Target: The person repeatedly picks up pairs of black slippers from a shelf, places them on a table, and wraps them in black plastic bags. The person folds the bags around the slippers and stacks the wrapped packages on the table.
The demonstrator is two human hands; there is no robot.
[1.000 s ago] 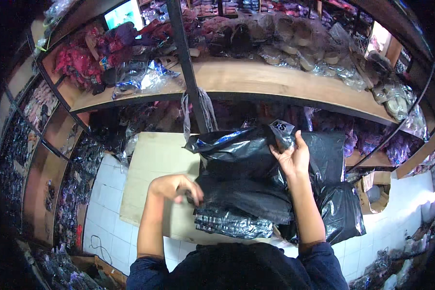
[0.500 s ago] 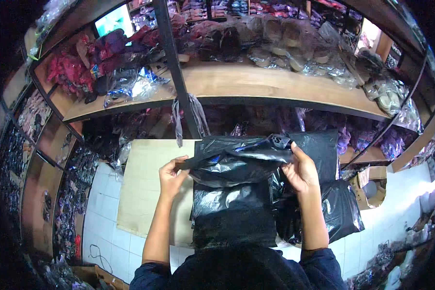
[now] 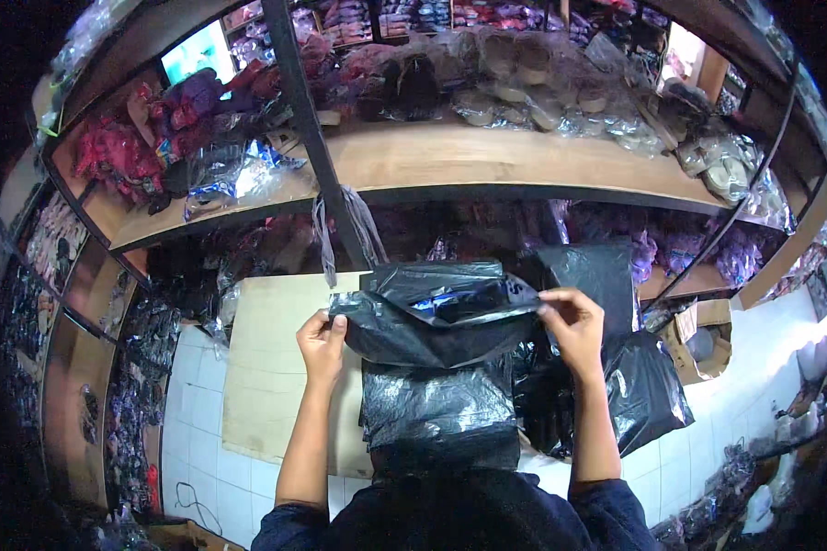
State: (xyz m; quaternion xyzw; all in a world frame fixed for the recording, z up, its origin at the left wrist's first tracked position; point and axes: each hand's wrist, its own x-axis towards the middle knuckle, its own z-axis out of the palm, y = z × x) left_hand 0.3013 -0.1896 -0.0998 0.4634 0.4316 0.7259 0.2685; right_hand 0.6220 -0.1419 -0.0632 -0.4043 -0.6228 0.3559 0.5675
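Note:
A black plastic bag [image 3: 404, 336] is stretched between my two hands, its mouth parted and facing up. My left hand [image 3: 321, 349] pinches the left end of the rim, thumb on top. At the other end, my right hand [image 3: 575, 332] grips the rim between thumb and fingers. Inside the mouth shows something blue and shiny [image 3: 435, 302], too covered to name. Below the bag lies a stack of flat black plastic bags [image 3: 441, 395], overlapping a cream board [image 3: 271, 367]. Filled-looking black bags [image 3: 651, 390] lie right of the stack, partly behind my right forearm.
A wooden shelf [image 3: 496, 165] crosses beyond the board, carrying plastic-wrapped footwear [image 3: 524, 92]. Its dark post [image 3: 296, 101] has a grey cloth strip [image 3: 366, 230] tied on. At the right stands an open cardboard box [image 3: 703, 344] on white floor tiles [image 3: 753, 358].
The bag's mouth has opened wider and now faces up, showing more of the blue thing. My left hand has shifted slightly left; my right hand has come down a little along the rim.

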